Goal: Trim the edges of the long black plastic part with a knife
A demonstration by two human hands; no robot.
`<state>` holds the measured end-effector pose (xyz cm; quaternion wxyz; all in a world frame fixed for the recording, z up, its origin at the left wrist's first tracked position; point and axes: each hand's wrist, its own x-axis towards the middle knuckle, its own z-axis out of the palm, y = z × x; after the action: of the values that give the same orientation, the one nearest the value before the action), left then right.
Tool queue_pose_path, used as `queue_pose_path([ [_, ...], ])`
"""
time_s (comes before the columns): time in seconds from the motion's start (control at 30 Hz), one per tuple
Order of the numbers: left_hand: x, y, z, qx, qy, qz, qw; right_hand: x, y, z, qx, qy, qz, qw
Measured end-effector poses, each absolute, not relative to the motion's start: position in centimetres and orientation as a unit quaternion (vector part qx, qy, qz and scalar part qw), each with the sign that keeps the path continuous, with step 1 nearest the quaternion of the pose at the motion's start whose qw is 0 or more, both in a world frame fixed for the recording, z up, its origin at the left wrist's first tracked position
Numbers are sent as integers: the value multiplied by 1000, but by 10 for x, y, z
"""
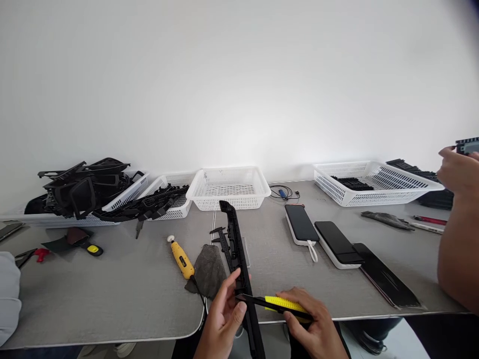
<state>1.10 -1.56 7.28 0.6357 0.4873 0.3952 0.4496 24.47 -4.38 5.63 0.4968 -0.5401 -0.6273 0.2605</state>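
My left hand (223,319) is closed around a long black plastic trim piece (239,249), which stands tilted over the table's front edge. In my right hand (314,319) is a yellow and black utility knife (286,303). Its dark blade points left and lies against the trim piece, close to my left thumb. Behind the trim piece lie a black caliper (223,244) and a grey cloth (209,271). Next to the cloth rests a yellow rotary tool (181,258) with a white tip and a black cord.
A white basket (229,203) stands behind my hands. Black parts (84,189) are heaped in baskets at left. Power banks (301,224) lie at right, before another white basket (377,197). A co-worker's hand (458,172) holds a part; a grey sleeve (9,294) shows at left.
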Motion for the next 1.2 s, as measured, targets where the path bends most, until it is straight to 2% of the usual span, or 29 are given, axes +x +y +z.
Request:
queue_pose_path([
  [0.27, 16, -15, 55, 464, 438, 493, 591, 245, -44, 53, -551, -647, 245, 467],
  [0.37, 13, -14, 56, 468, 487, 463, 574, 243, -44, 48, -556, -645, 232, 470],
  [0.7, 13, -4, 35, 418, 395, 494, 652, 233, -38, 39, -578, -630, 181, 486],
  [1.0, 13, -4, 62, 431, 398, 447, 676, 233, -38, 33, -585, -622, 196, 482],
  [1.2, 14, -6, 61, 417, 418, 457, 665, 236, -40, 41, -571, -635, 205, 478],
])
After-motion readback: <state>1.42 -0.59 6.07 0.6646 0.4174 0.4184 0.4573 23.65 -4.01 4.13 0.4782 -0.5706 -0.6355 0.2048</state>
